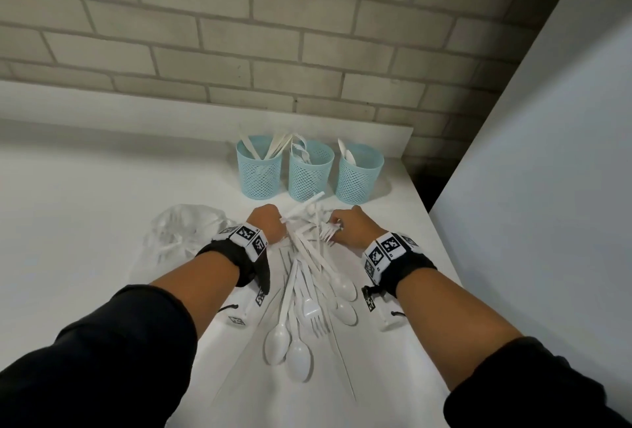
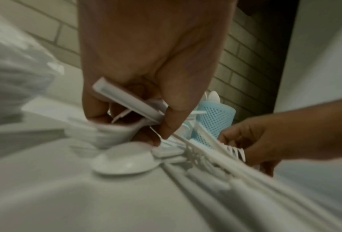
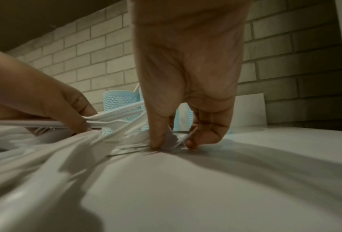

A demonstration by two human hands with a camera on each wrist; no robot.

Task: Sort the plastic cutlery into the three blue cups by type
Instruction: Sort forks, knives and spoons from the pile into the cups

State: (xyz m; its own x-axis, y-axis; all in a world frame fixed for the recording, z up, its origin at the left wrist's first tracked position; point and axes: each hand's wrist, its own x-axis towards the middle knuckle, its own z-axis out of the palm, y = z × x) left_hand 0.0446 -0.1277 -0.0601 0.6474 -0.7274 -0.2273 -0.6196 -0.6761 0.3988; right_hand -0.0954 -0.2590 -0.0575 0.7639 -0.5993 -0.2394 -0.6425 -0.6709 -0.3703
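Presently, status by item:

Left hand (image 1: 270,224): fingers curled round a bundle of white handles (image 2: 126,100) at the far end of the pile; several pieces are held at once, and their types cannot be told apart.

Right hand (image 1: 352,227): thumb and fingertips (image 3: 156,141) pinch the tined head of a fork (image 3: 176,138) lying low against the white counter (image 1: 102,188).

Cutlery pile (image 1: 307,291): loose on the counter between the two forearms, just in front of the three blue mesh cups (image 1: 309,171); each cup already contains a few pieces.

Long axis: the pile fans out from the hands toward the person; most pieces run far to near, with spoon bowls (image 1: 297,359) and one fork head at the near end. The pinched fork has its tines at the right hand. Where its handle runs is hidden in the pile.

Risk, entanglement: handles cross over one another, so lifting the fork is likely to drag neighbouring pieces along or flick them off the counter.

Risk, mixed bundle: a handful may contain more than one type, which would put wrong pieces into a cup.

Risk, tines: pinching by the thin prongs gives a weak hold and may bend them.

Risk, cups: the light mesh cups stand near the hands and could tip if knocked.

Other: a crumpled clear plastic bag (image 1: 181,232) lies just left of the left wrist.
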